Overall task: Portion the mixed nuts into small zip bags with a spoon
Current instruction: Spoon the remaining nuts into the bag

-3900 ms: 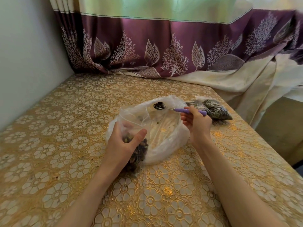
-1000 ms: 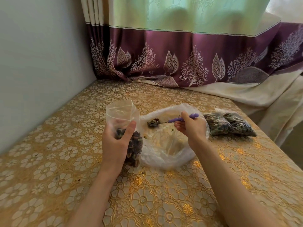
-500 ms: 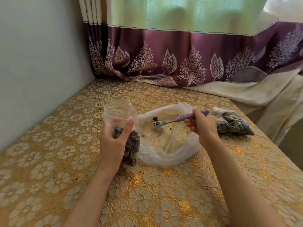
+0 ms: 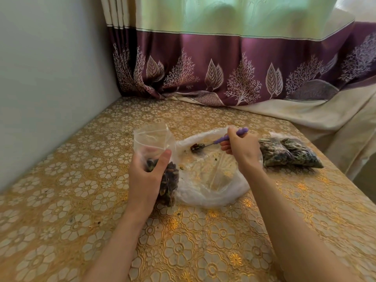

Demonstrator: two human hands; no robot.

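Your spoon point(image 4: 205, 145) carries nuts above the big bag point(image 4: 211, 180).
Left grip point(image 4: 145, 176) wraps the zip bag point(image 4: 154, 143) upright on the desk point(image 4: 61, 200) — right grip point(image 4: 242, 147) pinches the spoon's purple handle, bowl just beside it.

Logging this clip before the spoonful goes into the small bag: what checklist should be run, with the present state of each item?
1. Spoon bowl loaded with nuts: ok.
2. Right hand grips the purple handle: ok.
3. Left hand holds the small zip bag upright: ok.
4. Bag mouth open wide enough for the spoon: cannot tell.
5. Spoon over the large bag, so spills land inside: ok.
6. Filled bags clear of the path: ok.
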